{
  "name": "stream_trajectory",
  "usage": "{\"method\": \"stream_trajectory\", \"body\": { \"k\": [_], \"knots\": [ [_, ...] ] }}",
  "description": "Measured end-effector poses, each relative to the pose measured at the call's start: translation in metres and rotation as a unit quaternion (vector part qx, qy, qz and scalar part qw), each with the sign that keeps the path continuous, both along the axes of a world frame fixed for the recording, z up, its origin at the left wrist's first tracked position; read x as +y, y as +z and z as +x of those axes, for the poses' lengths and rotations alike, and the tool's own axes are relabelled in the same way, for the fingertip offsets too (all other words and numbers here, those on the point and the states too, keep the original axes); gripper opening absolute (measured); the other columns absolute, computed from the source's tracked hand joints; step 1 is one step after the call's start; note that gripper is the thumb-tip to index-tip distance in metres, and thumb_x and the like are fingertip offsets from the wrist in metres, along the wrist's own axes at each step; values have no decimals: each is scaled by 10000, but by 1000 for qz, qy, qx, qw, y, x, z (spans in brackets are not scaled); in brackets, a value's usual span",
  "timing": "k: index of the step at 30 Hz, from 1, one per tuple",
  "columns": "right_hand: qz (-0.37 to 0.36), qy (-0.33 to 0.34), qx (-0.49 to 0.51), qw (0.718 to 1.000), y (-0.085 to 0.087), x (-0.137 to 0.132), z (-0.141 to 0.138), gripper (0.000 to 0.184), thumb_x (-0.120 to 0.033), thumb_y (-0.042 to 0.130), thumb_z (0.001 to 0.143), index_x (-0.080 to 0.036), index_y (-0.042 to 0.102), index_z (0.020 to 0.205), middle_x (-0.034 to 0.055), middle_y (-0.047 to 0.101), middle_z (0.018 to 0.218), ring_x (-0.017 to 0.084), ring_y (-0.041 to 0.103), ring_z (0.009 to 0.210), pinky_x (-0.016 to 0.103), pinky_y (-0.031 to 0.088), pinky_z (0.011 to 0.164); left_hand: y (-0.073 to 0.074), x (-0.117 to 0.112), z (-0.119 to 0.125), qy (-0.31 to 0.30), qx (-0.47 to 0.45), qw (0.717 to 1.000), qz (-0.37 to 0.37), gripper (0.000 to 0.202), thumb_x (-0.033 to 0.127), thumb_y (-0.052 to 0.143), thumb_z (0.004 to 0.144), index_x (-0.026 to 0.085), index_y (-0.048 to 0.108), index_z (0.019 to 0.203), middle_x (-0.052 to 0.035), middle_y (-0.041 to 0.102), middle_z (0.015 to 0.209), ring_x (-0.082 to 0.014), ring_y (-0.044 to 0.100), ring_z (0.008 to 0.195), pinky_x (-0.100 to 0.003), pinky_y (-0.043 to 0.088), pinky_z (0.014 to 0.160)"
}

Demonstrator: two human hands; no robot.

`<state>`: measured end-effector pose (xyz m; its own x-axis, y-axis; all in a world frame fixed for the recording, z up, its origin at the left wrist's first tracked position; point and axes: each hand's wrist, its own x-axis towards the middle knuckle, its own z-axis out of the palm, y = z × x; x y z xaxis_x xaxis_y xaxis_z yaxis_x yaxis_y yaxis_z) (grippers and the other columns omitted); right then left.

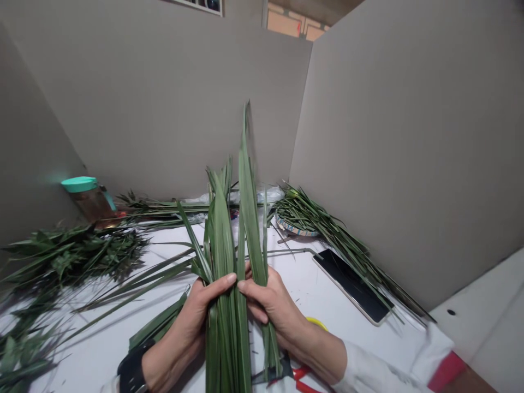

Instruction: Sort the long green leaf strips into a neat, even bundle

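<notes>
Long green leaf strips stand upright between my two hands over the white tabletop. My left hand (200,303) is closed around a thick bundle of leaves (223,338), thumb laid across its front. Beside it, my right hand (272,300) grips a smaller group of leaves (254,229), its thumb and fingertips meeting near the left thumb. The upper ends of the leaves fan out toward the grey partition. Below my right hand lie red-handled scissors (303,379), partly hidden, and a curved yellow piece (316,323) shows behind the wrist.
A pitcher with a turquoise lid (92,202) stands at the back left, near leafy sprigs (82,251). A round dish (297,229) bears more leaves at the back right. A phone (352,286) lies partly under those strips. Grey partitions (172,109) enclose the table.
</notes>
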<state>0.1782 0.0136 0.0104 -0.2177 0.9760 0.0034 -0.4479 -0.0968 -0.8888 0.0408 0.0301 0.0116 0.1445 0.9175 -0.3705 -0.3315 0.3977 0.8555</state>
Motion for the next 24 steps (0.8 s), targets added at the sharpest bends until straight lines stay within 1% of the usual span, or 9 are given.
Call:
{"method": "stream_trajectory", "body": {
  "k": [3, 6, 9, 12, 16, 18, 21, 24],
  "knots": [
    [-9, 14, 6, 1000, 0, -1, -2, 214, -291, 730, 771, -160, 567, 820, -125, 383, 478, 18, 206, 345, 200, 137, 379, -2, 1, 2, -2, 6, 1000, 6, 236, 305, 827, 636, 143, 679, 720, -32, 697, 549, -185, 622, 427, -295, 531, 425],
    [-38, 17, 16, 999, -3, -1, -4, 203, -287, 710, 775, -175, 544, 809, -141, 336, 425, 27, 186, 335, 201, 157, 386, -2, 1, 2, -5, 11, 1000, 13, 246, 314, 826, 634, 135, 672, 706, -39, 687, 521, -190, 619, 419, -290, 520, 420],
    [-76, 0, 27, 997, -7, -1, -5, 246, -287, 721, 746, -194, 509, 830, -148, 349, 427, 30, 208, 333, 191, 182, 390, -2, 0, 2, -5, 8, 1000, 13, 239, 293, 818, 630, 121, 680, 719, -57, 691, 507, -182, 607, 399, -271, 503, 402],
    [-100, -12, 40, 994, -11, 1, -5, 305, -323, 737, 729, -205, 480, 843, -144, 380, 451, 35, 244, 330, 189, 207, 392, -3, 0, 2, -4, -2, 1000, 7, 231, 289, 806, 643, 112, 684, 728, -76, 704, 521, -191, 615, 406, -278, 506, 403],
    [-105, -3, 53, 993, -14, 4, -3, 316, -340, 744, 730, -201, 483, 840, -131, 403, 472, 40, 267, 336, 197, 214, 398, -7, 1, 2, 7, -21, 1000, 1, 208, 271, 806, 650, 129, 676, 730, -58, 717, 555, -190, 631, 438, -301, 542, 456],
    [-102, -5, 58, 993, -15, 5, -4, 316, -343, 746, 735, -201, 482, 837, -128, 406, 475, 43, 269, 341, 201, 212, 401, -8, 1, 2, 4, -30, 1000, -4, 195, 262, 804, 650, 132, 670, 707, -56, 710, 542, -192, 633, 436, -297, 538, 451],
    [-95, -20, 63, 993, -17, 3, -6, 323, -347, 750, 742, -204, 477, 837, -125, 413, 484, 44, 273, 358, 200, 217, 415, -5, 0, 4, -4, -38, 999, -12, 166, 247, 784, 668, 125, 671, 673, -67, 697, 509, -198, 626, 411, -294, 527, 422],
    [-87, -39, 67, 993, -17, 0, -8, 315, -340, 744, 757, -203, 477, 855, -124, 419, 503, 40, 270, 378, 193, 227, 430, 0, -1, 6, -8, -44, 999, -17, 107, 199, 756, 675, 113, 696, 700, -75, 705, 513, -205, 629, 396, -299, 531, 408]
  ]
}}
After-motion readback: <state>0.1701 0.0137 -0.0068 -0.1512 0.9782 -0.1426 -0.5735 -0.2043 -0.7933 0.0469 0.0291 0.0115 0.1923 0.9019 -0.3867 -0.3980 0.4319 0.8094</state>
